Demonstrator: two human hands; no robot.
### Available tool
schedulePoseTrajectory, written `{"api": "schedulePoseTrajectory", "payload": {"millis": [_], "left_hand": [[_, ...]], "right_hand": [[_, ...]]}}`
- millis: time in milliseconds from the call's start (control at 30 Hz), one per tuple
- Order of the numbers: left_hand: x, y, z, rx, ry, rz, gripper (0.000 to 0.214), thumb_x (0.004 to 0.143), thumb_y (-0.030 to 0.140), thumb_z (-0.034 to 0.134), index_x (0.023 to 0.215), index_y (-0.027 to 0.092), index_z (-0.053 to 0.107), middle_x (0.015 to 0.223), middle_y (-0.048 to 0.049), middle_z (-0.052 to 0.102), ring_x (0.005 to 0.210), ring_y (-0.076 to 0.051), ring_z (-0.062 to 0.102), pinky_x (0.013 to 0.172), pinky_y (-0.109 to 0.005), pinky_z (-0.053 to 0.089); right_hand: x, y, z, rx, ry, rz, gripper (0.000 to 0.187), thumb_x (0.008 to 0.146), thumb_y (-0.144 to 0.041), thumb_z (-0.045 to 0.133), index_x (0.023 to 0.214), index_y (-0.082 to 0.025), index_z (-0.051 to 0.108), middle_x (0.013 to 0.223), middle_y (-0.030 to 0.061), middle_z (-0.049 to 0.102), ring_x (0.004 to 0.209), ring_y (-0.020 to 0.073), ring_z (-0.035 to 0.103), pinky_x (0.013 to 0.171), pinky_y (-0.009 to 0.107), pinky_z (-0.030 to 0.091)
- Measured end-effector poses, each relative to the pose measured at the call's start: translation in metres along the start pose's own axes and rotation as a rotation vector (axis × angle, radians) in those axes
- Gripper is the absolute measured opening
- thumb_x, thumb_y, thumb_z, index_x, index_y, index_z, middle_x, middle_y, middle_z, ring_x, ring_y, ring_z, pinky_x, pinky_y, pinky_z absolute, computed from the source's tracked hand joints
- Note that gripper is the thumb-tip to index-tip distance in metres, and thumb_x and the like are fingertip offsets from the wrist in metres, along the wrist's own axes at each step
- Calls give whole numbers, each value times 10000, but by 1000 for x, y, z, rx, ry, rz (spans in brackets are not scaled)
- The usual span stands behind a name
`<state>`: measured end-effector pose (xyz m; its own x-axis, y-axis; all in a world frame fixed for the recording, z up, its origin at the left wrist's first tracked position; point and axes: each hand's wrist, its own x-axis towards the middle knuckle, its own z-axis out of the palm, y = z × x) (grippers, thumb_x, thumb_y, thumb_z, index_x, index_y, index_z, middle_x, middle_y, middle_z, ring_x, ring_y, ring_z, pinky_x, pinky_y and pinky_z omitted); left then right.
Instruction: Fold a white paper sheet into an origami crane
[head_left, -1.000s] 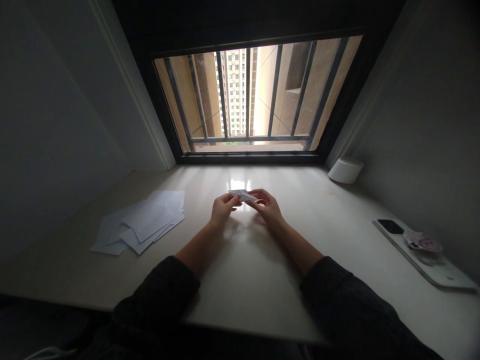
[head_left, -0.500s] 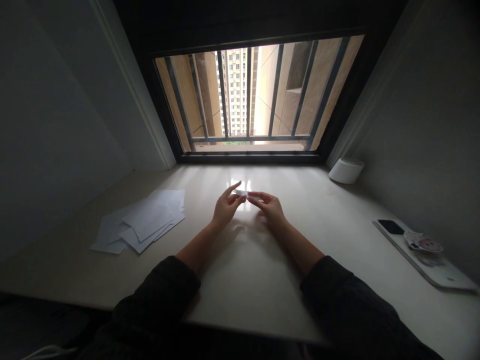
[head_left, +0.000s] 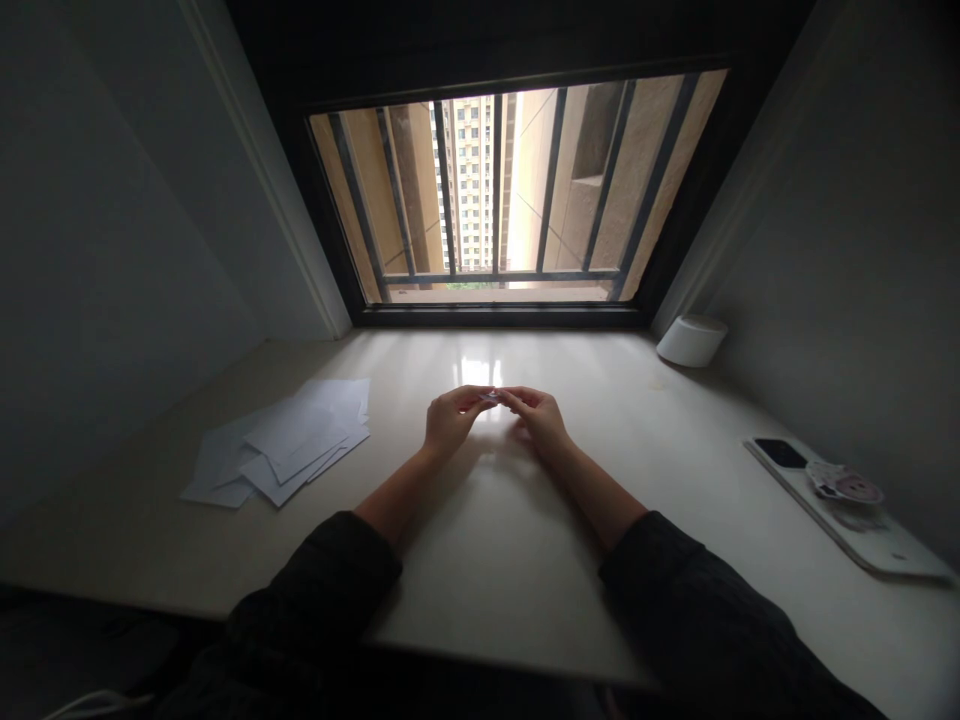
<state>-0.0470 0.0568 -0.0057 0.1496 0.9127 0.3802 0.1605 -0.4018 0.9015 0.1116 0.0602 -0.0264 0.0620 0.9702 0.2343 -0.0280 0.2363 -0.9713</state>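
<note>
Nearby, sleeves: dark left sleeve (head_left: 330,570) and dark right sleeve (head_left: 690,580) reach in from the bottom of the frame, each ending partway up a bare forearm.
Tabletop: a pale, glossy surface (head_left: 487,580) fills the lower half, with daylight reflected beyond the hands.
Phone: at the lower right lies a white phone (head_left: 892,550), with a dark camera patch at its far end and a pinkish round grip (head_left: 847,483) on its back.
Loose sheets: white paper sheets (head_left: 300,430) overlap untidily at the middle left, well apart from the hands.
Left hand: the left hand (head_left: 448,418), at the centre, pinches the small paper between thumb and fingers.
Right hand: the right hand (head_left: 541,418) faces it, fingertips closed on the same bit, the two hands nearly meeting.
Small paper: a small piece of white paper (head_left: 491,397) sits between the fingertips at the frame's centre, mostly hidden; its shape cannot be told.
White container: a short, rounded container (head_left: 691,341) stands at the middle right, by the wall.
Window: a dark-framed window (head_left: 495,318) spans the upper centre; behind its upright bars (head_left: 556,180) rises a tall building (head_left: 472,190).
</note>
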Motion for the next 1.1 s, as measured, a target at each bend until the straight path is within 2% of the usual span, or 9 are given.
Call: {"api": "schedulePoseTrajectory", "payload": {"millis": [133,300,500,600,767,933,1100], "left_hand": [[2,-1,1,-67,-34,-15,315,716,407,691,945,191,715,946,-85,716,885,-224,664,842,-371,501],[5,-1,-1,-159,-34,-59,305,699,420,700,866,167,733,888,-96,725,852,-222,669,802,-359,515],[4,-3,1,-142,97,-66,304,681,440,707,795,158,726,765,-74,719,730,-198,668,693,-325,524],[4,-3,2,-124,125,-41,288,700,433,693,789,160,719,746,-62,711,714,-181,658,676,-301,511],[5,-5,3,-71,123,6,248,734,418,664,763,173,683,738,-33,687,714,-158,636,653,-269,489],[4,-10,4,2,105,-4,234,783,413,612,747,182,623,742,-11,659,696,-144,623,632,-255,487],[3,-5,4,-40,84,45,192,799,383,607,837,197,637,828,-25,682,770,-155,642,706,-280,506]], "right_hand": [[1,0,0,6,23,-14,317,654,-480,714,815,-209,746,826,50,733,798,205,647,730,322,493],[0,0,1,33,5,-20,322,651,-495,713,795,-208,744,840,63,735,828,224,660,735,329,494],[-3,-4,6,66,23,-17,291,650,-466,727,786,-209,746,808,58,737,811,225,670,737,334,496],[-3,-4,7,96,29,-26,288,626,-447,750,788,-209,747,819,61,739,816,228,673,739,329,501],[-3,-3,6,52,52,-2,301,606,-450,763,770,-198,749,790,65,739,768,227,674,710,323,498],[-4,-4,7,14,59,13,318,603,-465,756,770,-195,752,786,70,739,753,234,673,684,320,492],[-4,-7,5,34,60,3,323,592,-475,757,769,-205,753,785,68,739,774,242,678,693,326,494]]}}
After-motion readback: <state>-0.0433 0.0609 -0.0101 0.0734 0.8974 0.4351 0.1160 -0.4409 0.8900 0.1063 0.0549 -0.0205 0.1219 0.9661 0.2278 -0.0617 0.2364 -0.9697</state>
